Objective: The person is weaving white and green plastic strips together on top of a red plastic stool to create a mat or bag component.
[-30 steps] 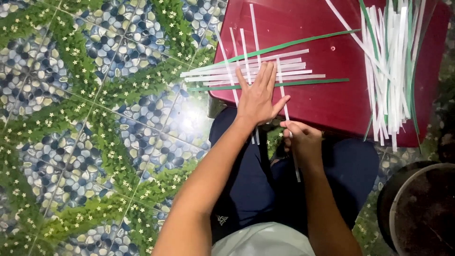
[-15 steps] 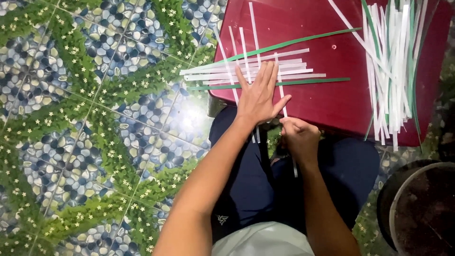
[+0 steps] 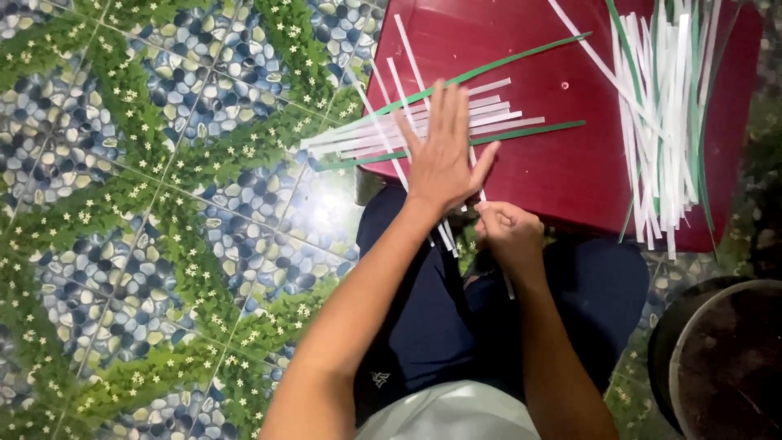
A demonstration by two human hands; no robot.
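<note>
Left hand (image 3: 444, 159) presses flat, fingers spread, on crossed white and green strips (image 3: 489, 114); right hand (image 3: 507, 230) pinches one white strip (image 3: 507, 285) at the red worktop's (image 3: 554, 171) near edge.

My left hand (image 3: 444, 155) lies flat, fingers spread, on a crossed lattice of white and green strips (image 3: 423, 126) on the red counter (image 3: 554, 175). My right hand (image 3: 507, 228) is curled around one white strip at the counter's near edge. A loose bundle of strips (image 3: 664, 114) lies far right. The patterned tile floor (image 3: 163, 204) spreads left.
</note>
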